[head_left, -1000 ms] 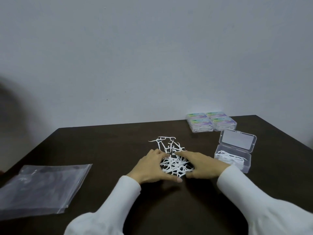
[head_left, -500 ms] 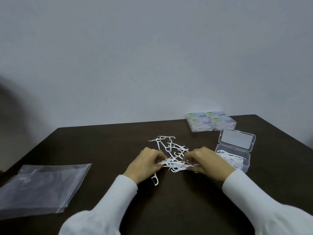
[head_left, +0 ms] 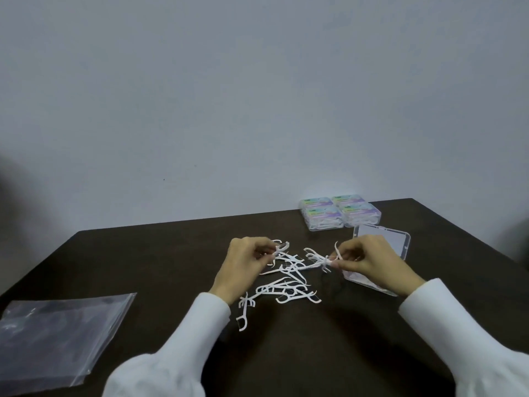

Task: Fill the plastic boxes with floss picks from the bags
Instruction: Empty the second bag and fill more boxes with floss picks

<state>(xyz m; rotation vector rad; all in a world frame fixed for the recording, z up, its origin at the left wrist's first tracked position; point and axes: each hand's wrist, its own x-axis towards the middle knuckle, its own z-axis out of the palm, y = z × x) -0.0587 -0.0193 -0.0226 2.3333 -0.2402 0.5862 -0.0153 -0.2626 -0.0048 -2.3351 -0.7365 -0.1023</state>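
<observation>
White picks: light, stiff, prone to tangle
Right hand pinches a bunch; left hand pinches one; grip by handles.

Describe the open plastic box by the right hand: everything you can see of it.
The open plastic box is clear, rectangular, with rounded corners. Its hinged lid lies flipped back toward the wall, near the four closed, labelled boxes. It sits on the dark table. The right hand hides most of the tray, so its contents cannot be seen.
</observation>
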